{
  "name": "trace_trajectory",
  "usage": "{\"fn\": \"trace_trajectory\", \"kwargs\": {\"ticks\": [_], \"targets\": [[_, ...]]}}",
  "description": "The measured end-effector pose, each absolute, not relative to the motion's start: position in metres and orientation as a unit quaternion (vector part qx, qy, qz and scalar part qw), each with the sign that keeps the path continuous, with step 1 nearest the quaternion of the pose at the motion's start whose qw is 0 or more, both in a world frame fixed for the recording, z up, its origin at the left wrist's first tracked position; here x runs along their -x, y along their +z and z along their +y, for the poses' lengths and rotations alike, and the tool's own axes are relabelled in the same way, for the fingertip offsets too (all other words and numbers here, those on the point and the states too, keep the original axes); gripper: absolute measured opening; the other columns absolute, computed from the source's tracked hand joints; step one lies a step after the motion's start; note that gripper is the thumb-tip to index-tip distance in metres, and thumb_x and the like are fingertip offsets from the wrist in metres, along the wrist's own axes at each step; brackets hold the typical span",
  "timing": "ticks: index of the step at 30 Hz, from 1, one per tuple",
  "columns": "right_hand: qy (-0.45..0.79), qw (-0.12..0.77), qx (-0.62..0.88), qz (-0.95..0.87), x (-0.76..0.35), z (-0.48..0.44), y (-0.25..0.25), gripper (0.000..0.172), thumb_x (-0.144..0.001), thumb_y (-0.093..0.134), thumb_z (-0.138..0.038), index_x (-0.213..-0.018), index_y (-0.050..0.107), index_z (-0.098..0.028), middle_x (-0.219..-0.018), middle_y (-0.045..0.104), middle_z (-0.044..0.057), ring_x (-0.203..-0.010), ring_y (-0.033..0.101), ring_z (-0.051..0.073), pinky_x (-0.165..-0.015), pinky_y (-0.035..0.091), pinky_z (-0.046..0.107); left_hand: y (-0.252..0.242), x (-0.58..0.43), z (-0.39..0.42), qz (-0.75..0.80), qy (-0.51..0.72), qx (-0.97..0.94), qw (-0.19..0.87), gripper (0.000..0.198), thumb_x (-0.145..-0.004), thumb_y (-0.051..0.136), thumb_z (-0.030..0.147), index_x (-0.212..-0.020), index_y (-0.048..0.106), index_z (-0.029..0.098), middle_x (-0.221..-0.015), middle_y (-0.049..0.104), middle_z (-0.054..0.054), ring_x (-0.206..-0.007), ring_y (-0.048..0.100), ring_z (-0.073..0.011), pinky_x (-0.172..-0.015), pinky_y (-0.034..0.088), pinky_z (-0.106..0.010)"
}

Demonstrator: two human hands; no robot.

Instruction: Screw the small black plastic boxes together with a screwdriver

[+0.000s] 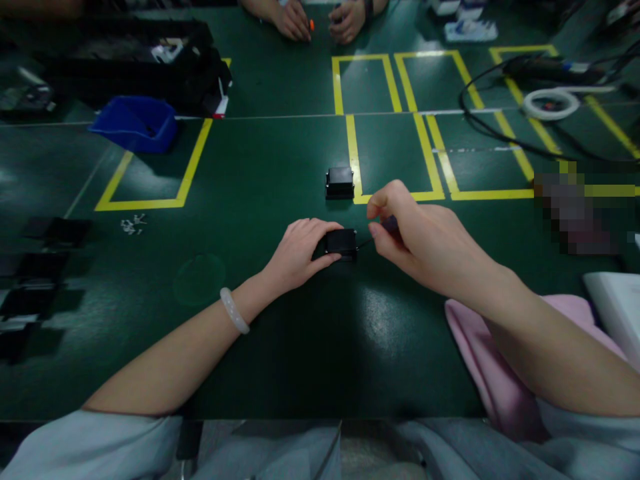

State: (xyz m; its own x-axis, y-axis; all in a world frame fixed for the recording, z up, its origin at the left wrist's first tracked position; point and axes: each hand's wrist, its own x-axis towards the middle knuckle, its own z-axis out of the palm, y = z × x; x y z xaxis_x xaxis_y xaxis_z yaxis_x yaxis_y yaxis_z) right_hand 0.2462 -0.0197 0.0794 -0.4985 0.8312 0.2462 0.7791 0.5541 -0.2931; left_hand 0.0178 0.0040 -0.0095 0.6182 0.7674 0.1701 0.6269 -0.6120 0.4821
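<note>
Grey sleeves [107, 443] are closest. On the green bench [280, 347] (yellow tape [354, 157] marks it), my left hand [304, 248] holds a little black box [342, 241], my right hand [425, 233] a thin tool [391, 225]; someone's hands [293, 21] are across from me.

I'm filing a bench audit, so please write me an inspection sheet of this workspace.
Surface: green table marked with yellow tape.
Job's things: small black box; second black box just beyond; thin dark tool, tip at the nearer box's right side.
Clutter: blue bin and small metallic pieces at left; pink cloth at right.
Hands: left hand grips the nearer box; right hand holds the tool.
Cables: black cable curving at far right.
Surroundings: a co-worker's hands across the table.
</note>
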Motion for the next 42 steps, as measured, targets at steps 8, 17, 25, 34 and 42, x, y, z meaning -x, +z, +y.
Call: {"fn": "trace_trajectory", "kwargs": {"ticks": [8,17,25,34,42], "targets": [[0.065,0.153,0.482,-0.86,-0.244,-0.0204,0.0821,0.013,-0.097,0.045,-0.027,-0.103,0.051,-0.017,-0.07,0.06,-0.002,-0.055,0.057,0.013,-0.051,0.032,0.024,-0.0101,-0.0164,0.0042,0.394,0.185,-0.88,0.187,0.039,-0.096,0.059,0.04,-0.128,0.051,0.019,-0.122,0.063,-0.008,-0.115,0.057,-0.0259,-0.103,0.039,-0.043],[0.061,0.156,0.474,-0.864,-0.2431,-0.0204,0.0831,0.016,-0.098,0.044,-0.032,-0.1,0.05,-0.017,-0.072,0.061,-0.001,-0.057,0.056,0.012,-0.051,0.031,0.023,-0.01,-0.0172,0.0048,0.396,0.182,-0.879,0.195,0.038,-0.096,0.059,0.04,-0.128,0.051,0.02,-0.122,0.063,-0.007,-0.115,0.057,-0.0251,-0.104,0.039,-0.042],[0.067,0.164,0.478,-0.861,-0.2442,-0.0205,0.0826,0.015,-0.096,0.043,-0.023,-0.108,0.049,-0.017,-0.074,0.062,-0.001,-0.056,0.055,0.011,-0.051,0.029,0.023,-0.0089,-0.0173,0.0044,0.397,0.179,-0.879,0.194,0.037,-0.097,0.058,0.038,-0.128,0.05,0.02,-0.124,0.062,-0.008,-0.117,0.056,-0.0254,-0.105,0.038,-0.043],[0.084,0.145,0.489,-0.856,-0.2429,-0.02,0.0847,0.016,-0.097,0.041,-0.027,-0.104,0.051,-0.017,-0.072,0.062,0.0,-0.056,0.055,0.012,-0.052,0.03,0.024,-0.0085,-0.0171,0.0043,0.4,0.176,-0.877,0.201,0.038,-0.097,0.056,0.04,-0.129,0.05,0.02,-0.124,0.063,-0.009,-0.117,0.056,-0.0261,-0.105,0.038,-0.043],[0.075,0.156,0.477,-0.862,-0.2439,-0.02,0.0839,0.016,-0.098,0.042,-0.031,-0.1,0.051,-0.018,-0.071,0.06,-0.001,-0.056,0.054,0.011,-0.052,0.03,0.023,-0.0093,-0.0175,0.0051,0.396,0.181,-0.879,0.196,0.038,-0.096,0.057,0.041,-0.127,0.051,0.02,-0.121,0.063,-0.008,-0.114,0.056,-0.0258,-0.104,0.038,-0.043]]}}
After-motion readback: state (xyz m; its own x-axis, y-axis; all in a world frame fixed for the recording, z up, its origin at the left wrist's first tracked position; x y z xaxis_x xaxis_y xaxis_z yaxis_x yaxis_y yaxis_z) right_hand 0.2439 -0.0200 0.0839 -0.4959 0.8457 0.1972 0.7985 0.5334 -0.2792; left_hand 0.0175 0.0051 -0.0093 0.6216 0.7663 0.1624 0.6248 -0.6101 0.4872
